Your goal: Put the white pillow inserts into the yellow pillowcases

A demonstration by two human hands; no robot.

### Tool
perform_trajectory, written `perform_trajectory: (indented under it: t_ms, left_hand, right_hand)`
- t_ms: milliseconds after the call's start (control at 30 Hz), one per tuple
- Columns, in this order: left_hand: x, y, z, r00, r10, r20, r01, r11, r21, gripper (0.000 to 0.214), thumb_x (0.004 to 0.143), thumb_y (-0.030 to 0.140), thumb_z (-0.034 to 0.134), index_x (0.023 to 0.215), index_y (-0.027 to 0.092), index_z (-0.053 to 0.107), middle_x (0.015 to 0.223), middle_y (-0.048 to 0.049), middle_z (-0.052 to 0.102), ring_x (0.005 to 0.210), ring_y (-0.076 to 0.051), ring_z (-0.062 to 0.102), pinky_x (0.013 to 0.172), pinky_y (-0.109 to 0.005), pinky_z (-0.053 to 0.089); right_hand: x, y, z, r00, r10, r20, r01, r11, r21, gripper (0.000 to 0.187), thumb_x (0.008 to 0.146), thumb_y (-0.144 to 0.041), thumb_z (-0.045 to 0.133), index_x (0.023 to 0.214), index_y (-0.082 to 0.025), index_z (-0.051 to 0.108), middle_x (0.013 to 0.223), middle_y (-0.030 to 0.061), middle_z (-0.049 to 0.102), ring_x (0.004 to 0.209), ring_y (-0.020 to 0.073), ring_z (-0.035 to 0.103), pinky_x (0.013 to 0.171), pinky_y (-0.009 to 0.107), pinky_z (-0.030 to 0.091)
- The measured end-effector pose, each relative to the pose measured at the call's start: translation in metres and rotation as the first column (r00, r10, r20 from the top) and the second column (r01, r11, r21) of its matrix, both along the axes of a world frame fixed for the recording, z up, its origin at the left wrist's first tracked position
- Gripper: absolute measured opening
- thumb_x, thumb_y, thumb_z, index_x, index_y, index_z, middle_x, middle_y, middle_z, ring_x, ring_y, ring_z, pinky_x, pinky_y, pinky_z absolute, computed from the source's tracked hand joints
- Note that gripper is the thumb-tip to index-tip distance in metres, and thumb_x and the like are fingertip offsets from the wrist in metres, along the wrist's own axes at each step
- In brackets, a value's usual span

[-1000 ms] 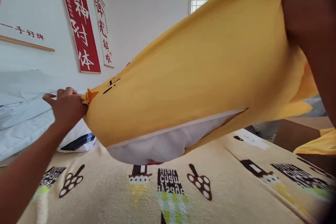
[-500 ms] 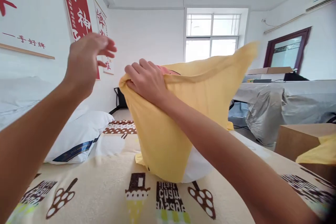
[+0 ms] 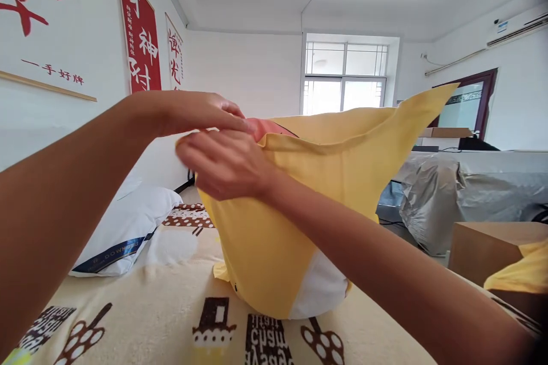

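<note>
A yellow pillowcase [image 3: 274, 239] stands upright on the bed, its mouth facing up and one corner stretched out to the upper right. Pink printed fabric [image 3: 274, 128] shows inside the mouth, and a white patch [image 3: 321, 288] shows low on its right side. My right hand [image 3: 226, 162] has curled fingers at the upper left rim, closed on the cloth and slightly blurred. Just above it, my left hand [image 3: 209, 111] crosses over with thumb and fingers closed at the rim by the pink fabric; its fingertips are partly hidden.
A white pillow [image 3: 128, 222] with a dark blue band lies to the left on the patterned bedspread [image 3: 171, 296]. To the right stands a cardboard box [image 3: 492, 245] with yellow cloth [image 3: 520, 268] on it. Behind is a table draped in silvery sheeting [image 3: 432, 194].
My left hand has come right and down from the air to the pillowcase rim, over my right hand. My right hand has shifted slightly lower in view. The view has tilted up a little.
</note>
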State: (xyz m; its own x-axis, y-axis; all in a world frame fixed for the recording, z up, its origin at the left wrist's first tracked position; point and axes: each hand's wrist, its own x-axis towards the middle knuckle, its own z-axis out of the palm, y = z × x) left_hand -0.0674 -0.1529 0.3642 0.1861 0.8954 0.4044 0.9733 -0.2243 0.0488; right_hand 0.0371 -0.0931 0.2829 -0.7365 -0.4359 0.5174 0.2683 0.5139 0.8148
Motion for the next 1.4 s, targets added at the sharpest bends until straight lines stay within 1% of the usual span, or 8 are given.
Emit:
perform_trajectory:
  t_ms: [133, 233, 467, 633, 867, 1033, 1200, 1400]
  left_hand:
    - [0.036, -0.009, -0.011, 0.926, 0.260, -0.275, -0.226, 0.962, 0.151, 0.037, 0.066, 0.039, 0.060, 0.097, 0.018, 0.060, 0.062, 0.0033, 0.056, 0.050, -0.014, 0.057, 0.058, -0.030, 0.046]
    - [0.052, -0.008, -0.026, 0.898, 0.291, -0.330, -0.227, 0.949, 0.219, 0.035, 0.067, 0.034, 0.058, 0.098, 0.020, 0.056, 0.068, 0.0014, 0.060, 0.050, -0.013, 0.055, 0.054, -0.027, 0.043]
    - [0.017, 0.009, -0.040, 0.893, 0.349, -0.284, -0.230, 0.897, 0.378, 0.025, 0.078, 0.034, 0.048, 0.096, 0.019, 0.052, 0.091, -0.0060, 0.062, 0.079, -0.023, 0.061, 0.065, -0.033, 0.046]
    - [-0.015, 0.017, -0.064, 0.817, 0.461, -0.346, -0.068, 0.673, 0.736, 0.033, 0.084, 0.030, 0.037, 0.105, 0.010, 0.053, 0.103, -0.0172, 0.058, 0.098, -0.033, 0.057, 0.076, -0.043, 0.044]
    - [-0.045, 0.008, -0.097, 0.808, 0.271, -0.523, 0.217, 0.689, 0.691, 0.030, 0.082, 0.039, 0.043, 0.102, 0.020, 0.053, 0.125, -0.0126, 0.053, 0.120, -0.033, 0.045, 0.093, -0.046, 0.037]
    - [-0.067, -0.007, -0.090, 0.795, 0.376, -0.476, 0.131, 0.660, 0.740, 0.022, 0.084, 0.034, 0.044, 0.097, 0.019, 0.052, 0.123, -0.0114, 0.054, 0.116, -0.029, 0.046, 0.095, -0.044, 0.036]
    - [-0.080, -0.006, -0.070, 0.749, 0.422, -0.512, 0.111, 0.681, 0.724, 0.024, 0.090, 0.026, 0.030, 0.089, 0.018, 0.053, 0.102, -0.0095, 0.062, 0.096, -0.022, 0.054, 0.087, -0.039, 0.040]
    - [-0.084, 0.003, -0.050, 0.822, 0.481, -0.305, -0.038, 0.581, 0.813, 0.023, 0.085, 0.024, 0.033, 0.074, 0.019, 0.052, 0.056, 0.0005, 0.041, 0.051, -0.015, 0.034, 0.063, -0.030, 0.032]
  right_hand:
    - [-0.001, -0.012, -0.011, 0.966, 0.051, 0.252, -0.092, 0.983, 0.156, 0.033, 0.093, -0.013, 0.028, 0.112, -0.025, 0.051, 0.092, 0.0028, 0.055, 0.080, 0.0171, 0.051, 0.073, 0.033, 0.041]
    - [-0.001, -0.016, -0.022, 0.944, 0.079, 0.321, -0.136, 0.978, 0.160, 0.037, 0.093, -0.009, 0.024, 0.102, -0.025, 0.055, 0.078, 0.0010, 0.054, 0.068, 0.0148, 0.048, 0.065, 0.031, 0.040]
    - [0.084, 0.007, 0.003, 0.988, -0.098, 0.119, 0.076, 0.981, 0.176, 0.030, 0.092, -0.013, 0.028, 0.099, -0.021, 0.055, 0.086, 0.0046, 0.058, 0.080, 0.0179, 0.049, 0.071, 0.034, 0.037]
    - [0.160, 0.040, 0.025, 0.901, -0.383, -0.204, 0.379, 0.923, -0.061, 0.038, 0.083, -0.014, 0.038, 0.119, -0.018, 0.047, 0.112, 0.0099, 0.057, 0.098, 0.0240, 0.047, 0.084, 0.041, 0.031]
    - [0.179, 0.059, 0.033, 0.799, -0.509, -0.320, 0.468, 0.861, -0.201, 0.036, 0.088, -0.022, 0.029, 0.100, -0.013, 0.061, 0.088, 0.0109, 0.062, 0.081, 0.0197, 0.050, 0.081, 0.041, 0.031]
    - [0.194, 0.073, 0.042, 0.726, -0.554, -0.408, 0.509, 0.831, -0.224, 0.057, 0.093, -0.024, 0.009, 0.085, -0.015, 0.065, 0.077, 0.0113, 0.059, 0.079, 0.0181, 0.049, 0.076, 0.043, 0.029]
    - [0.176, 0.081, 0.022, 0.639, -0.520, -0.567, 0.429, 0.853, -0.298, 0.034, 0.093, -0.022, 0.027, 0.089, -0.014, 0.060, 0.080, 0.0088, 0.057, 0.076, 0.0207, 0.049, 0.073, 0.040, 0.031]
    - [0.139, 0.078, 0.013, 0.616, -0.563, -0.551, 0.258, 0.805, -0.534, 0.027, 0.091, -0.019, 0.029, 0.091, -0.015, 0.056, 0.084, 0.0091, 0.056, 0.067, 0.0183, 0.048, 0.063, 0.033, 0.030]
